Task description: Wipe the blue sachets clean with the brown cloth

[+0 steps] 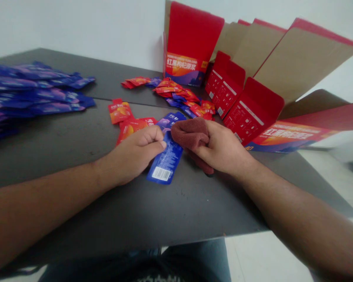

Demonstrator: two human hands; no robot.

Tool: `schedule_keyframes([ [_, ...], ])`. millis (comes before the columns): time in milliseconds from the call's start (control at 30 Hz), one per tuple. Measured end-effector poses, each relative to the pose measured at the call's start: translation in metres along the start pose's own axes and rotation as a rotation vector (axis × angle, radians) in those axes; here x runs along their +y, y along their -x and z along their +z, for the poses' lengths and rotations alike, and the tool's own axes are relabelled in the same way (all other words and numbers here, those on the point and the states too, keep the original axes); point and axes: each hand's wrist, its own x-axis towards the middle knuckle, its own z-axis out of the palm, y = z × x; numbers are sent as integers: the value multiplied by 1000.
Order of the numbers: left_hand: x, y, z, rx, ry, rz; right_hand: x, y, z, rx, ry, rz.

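Between two bare forearms (61,192), a blue barcoded pouch (167,158) is pinched at its edge by the closed left hand (135,153). A maroon cloth (190,133), pressed near its 1 o'clock edge, is gripped firmly by the right hand (228,147). Red pouches (135,125) are spread at 11, mixed sachets (176,94) at 12, blue pouches (44,90) heaped at 10. Printed cartons (184,64) are stood open toward 1 and 2, contents hidden.
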Motion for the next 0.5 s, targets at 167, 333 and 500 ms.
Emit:
schedule_keyframes([
  [167,-1,0,0,0,-16,-25,4,0,2,-10,-20,-151],
  [333,0,0,1,26,10,-15,3,1,2,-1,13,-67],
  [500,4,0,5,86,49,-56,-7,10,6,-158,58,-283],
])
